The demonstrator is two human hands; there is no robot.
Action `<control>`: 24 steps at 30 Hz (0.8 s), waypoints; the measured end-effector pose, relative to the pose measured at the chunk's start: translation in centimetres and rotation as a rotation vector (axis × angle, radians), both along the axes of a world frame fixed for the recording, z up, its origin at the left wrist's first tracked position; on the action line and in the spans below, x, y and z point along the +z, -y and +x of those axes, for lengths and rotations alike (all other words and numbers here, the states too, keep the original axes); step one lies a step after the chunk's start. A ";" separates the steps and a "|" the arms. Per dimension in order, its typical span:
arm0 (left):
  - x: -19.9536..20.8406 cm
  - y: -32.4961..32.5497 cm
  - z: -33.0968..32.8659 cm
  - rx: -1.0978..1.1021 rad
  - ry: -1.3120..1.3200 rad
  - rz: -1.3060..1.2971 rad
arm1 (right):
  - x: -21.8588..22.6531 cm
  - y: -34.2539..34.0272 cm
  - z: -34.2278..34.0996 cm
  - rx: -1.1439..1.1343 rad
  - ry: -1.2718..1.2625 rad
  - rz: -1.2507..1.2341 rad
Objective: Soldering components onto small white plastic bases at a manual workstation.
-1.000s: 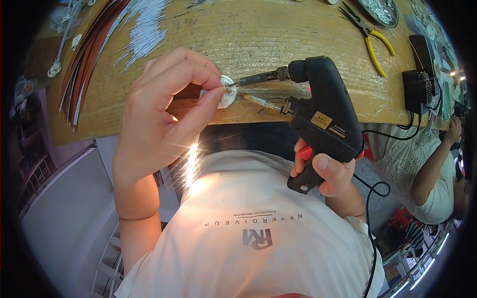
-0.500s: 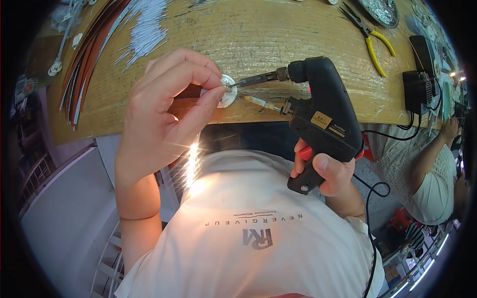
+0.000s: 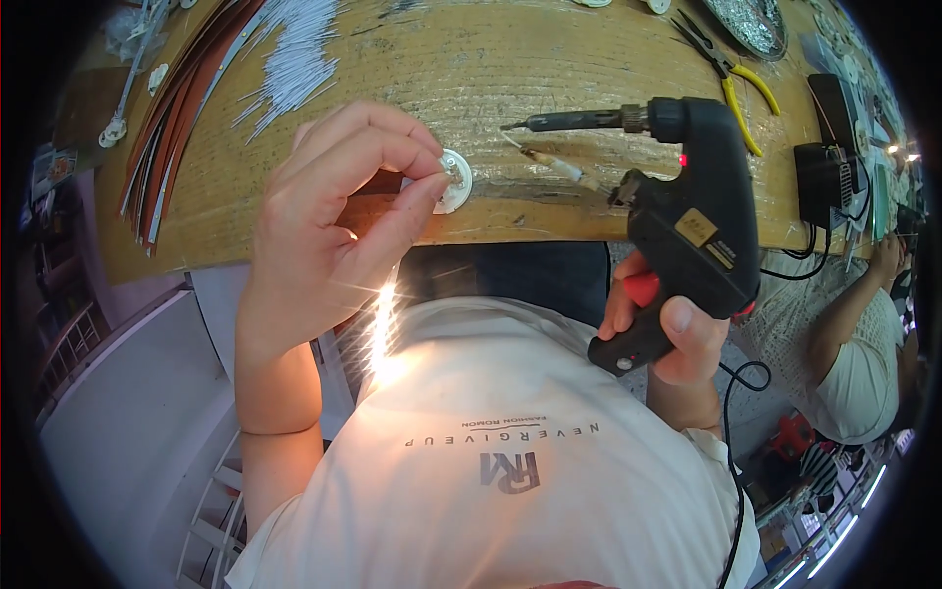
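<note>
A small white round disc (image 3: 460,198) with metal bits at its middle is at the table's near edge. My left hand (image 3: 339,211) pinches it at its left side, thumb and forefinger closed. The fingertips hide part of the disc, and I cannot tell whether a wire is also between them. My right hand (image 3: 677,329) is wrapped round the grip of a black soldering gun (image 3: 702,187) with a red trigger and a small red light. The gun's tip points left, apart from the disc. Below the tip, a thin feed tube (image 3: 559,165) points toward the disc too.
Thin white wires (image 3: 294,59) lie in a heap at the back left, beside long brown strips (image 3: 186,118). Yellow-handled pliers (image 3: 731,74) and a metal dish (image 3: 751,25) of small parts are at the back right. A black box (image 3: 822,182) with cables stands right. Another person (image 3: 834,334) sits beyond.
My right hand has drawn the soldering gun back to the right, so its tip has left the disc. My left hand keeps its pinch at the disc, nearly still.
</note>
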State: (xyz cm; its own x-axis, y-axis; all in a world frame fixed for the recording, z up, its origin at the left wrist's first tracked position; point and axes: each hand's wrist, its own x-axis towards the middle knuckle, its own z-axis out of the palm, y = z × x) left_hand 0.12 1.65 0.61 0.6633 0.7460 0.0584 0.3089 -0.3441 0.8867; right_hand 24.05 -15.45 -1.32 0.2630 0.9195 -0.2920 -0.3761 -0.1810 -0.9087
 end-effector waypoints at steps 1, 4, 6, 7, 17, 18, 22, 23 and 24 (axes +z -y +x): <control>0.0 0.0 -0.1 -0.002 -0.014 0.004 | 0.1 -0.1 0.2 0.006 0.030 0.023; 0.0 0.0 -0.1 -0.005 -0.025 0.012 | 0.7 -0.4 0.1 0.001 0.104 0.048; -0.1 0.0 -0.3 -0.003 -0.024 0.013 | 1.1 -0.8 0.1 -0.021 0.140 0.061; -0.1 0.0 -0.4 -0.008 -0.027 0.030 | 1.2 -1.1 0.1 -0.019 0.154 0.092; -1.1 0.6 0.0 0.121 0.005 0.147 | 1.5 -4.8 0.3 -0.015 0.274 0.229; -1.1 0.5 -0.1 0.121 0.006 0.147 | 1.5 -5.0 0.2 -0.014 0.275 0.231; -1.4 0.5 -0.8 0.026 0.032 0.128 | 0.9 -5.2 0.3 -0.092 0.246 0.175; -1.5 0.6 -0.9 0.034 0.038 0.147 | 0.6 -5.2 0.5 -0.066 0.230 0.210; -1.6 1.0 -0.6 0.040 0.037 0.150 | 0.4 -5.3 0.4 -0.060 0.229 0.213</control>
